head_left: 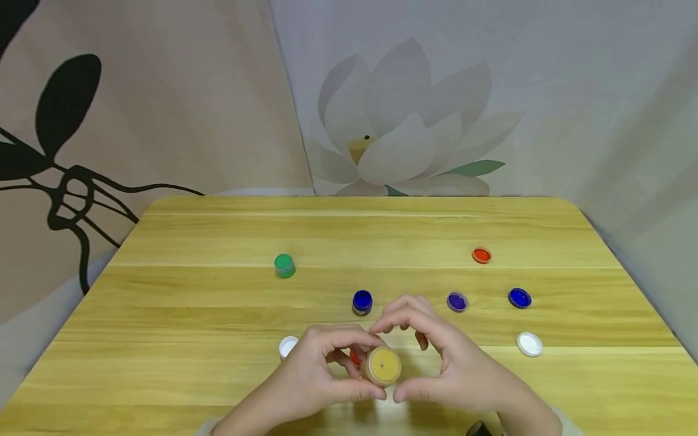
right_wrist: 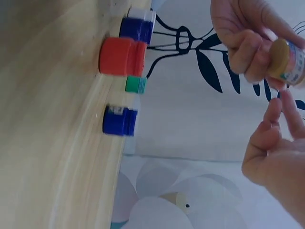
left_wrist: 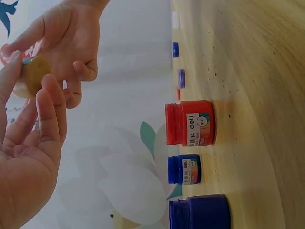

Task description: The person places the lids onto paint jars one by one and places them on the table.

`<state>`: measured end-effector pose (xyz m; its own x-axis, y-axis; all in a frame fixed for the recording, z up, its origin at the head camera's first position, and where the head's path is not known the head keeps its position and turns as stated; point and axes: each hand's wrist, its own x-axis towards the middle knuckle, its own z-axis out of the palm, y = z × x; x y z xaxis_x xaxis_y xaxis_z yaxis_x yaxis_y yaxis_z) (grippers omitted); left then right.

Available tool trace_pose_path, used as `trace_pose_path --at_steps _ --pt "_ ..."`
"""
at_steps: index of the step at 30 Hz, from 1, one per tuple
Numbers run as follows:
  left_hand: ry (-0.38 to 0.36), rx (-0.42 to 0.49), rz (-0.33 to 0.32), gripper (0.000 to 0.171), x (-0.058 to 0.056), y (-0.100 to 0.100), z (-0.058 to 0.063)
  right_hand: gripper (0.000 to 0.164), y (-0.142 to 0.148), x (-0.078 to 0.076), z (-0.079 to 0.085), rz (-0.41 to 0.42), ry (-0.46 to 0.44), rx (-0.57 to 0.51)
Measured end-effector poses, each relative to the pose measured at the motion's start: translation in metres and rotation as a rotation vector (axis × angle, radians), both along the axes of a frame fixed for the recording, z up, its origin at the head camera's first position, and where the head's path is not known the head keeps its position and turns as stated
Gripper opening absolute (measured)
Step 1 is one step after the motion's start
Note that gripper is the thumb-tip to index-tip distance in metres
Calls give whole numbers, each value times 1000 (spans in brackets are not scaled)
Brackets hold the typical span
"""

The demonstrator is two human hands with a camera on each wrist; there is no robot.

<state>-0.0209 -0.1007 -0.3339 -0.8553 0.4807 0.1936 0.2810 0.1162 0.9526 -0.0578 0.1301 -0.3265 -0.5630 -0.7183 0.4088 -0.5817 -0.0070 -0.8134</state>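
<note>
My left hand point(head_left: 332, 369) holds a small yellow paint jar point(head_left: 384, 366) between thumb and fingers, raised over the table. The jar's round yellow end faces the head camera, and part of its label shows in the right wrist view. Opposite it, my right hand point(head_left: 447, 363) arches beside the jar with fingers loosely bent and nothing held. Its fingertips are close to the left fingers, and its thumb is apart from the jar. Beneath the hands stands a red paint jar point(left_wrist: 195, 123), mostly hidden in the head view.
A blue jar point(head_left: 362, 303), green jar point(head_left: 285, 266) and white jar point(head_left: 288, 346) stand on the wooden table. A purple-blue jar point(left_wrist: 209, 212) shows in the left wrist view. Rightward lie red point(head_left: 481, 255), purple point(head_left: 457, 301), blue point(head_left: 520, 298) and white point(head_left: 529, 344) lids.
</note>
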Motion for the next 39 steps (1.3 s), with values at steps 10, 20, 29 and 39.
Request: trace_pose_path --at_steps 10,20,29,39 --pt "37 19 -14 35 -1 1 -1 42 -3 0 0 -3 56 -3" --pt "95 47 -12 36 -2 1 -7 48 -11 6 1 -144 -23 33" --pt "15 49 -4 38 -2 4 -2 43 0 -3 -1 33 62 -64" --pt "34 51 27 38 -1 2 -6 45 -10 4 -5 -107 14 -81"
